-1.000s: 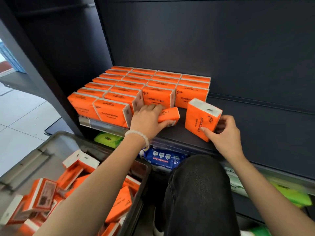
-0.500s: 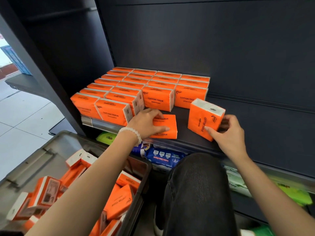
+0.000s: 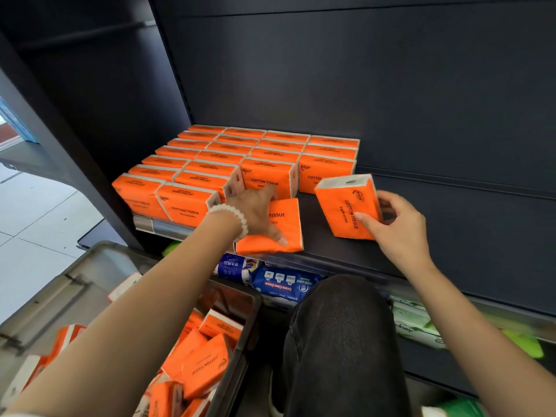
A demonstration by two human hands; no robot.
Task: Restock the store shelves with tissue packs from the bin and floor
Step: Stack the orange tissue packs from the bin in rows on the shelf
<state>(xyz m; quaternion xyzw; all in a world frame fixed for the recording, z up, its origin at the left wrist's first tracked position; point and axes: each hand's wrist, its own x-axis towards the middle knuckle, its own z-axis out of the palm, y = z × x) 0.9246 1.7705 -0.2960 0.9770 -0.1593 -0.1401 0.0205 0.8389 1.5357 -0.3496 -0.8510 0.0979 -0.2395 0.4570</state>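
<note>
The placing step is going on: the left hand (image 3: 255, 213) is pressing a flat pack (image 3: 278, 228) in front of the stocked rows (image 3: 237, 164) (fingers spread), the right hand (image 3: 397, 227) gripping an upright pack (image 3: 349, 206) beside the rows; next, stand both up.

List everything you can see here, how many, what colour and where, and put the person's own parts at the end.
stocked tissue packs: four rows, orange, standing on the shelf's left part.
flat pack: one, orange, lying at the shelf front.
tilted pack: one, orange, right of the rows.
shelf: one, dark, mostly bare on the right.
bin: one, grey, lower left, holding loose orange packs.
blue packs: at least two, lower shelf.
green packs: several, lower shelf.
left hand: rests on the flat pack.
right hand: grips the tilted pack.
knee: one, dark trousers.
</note>
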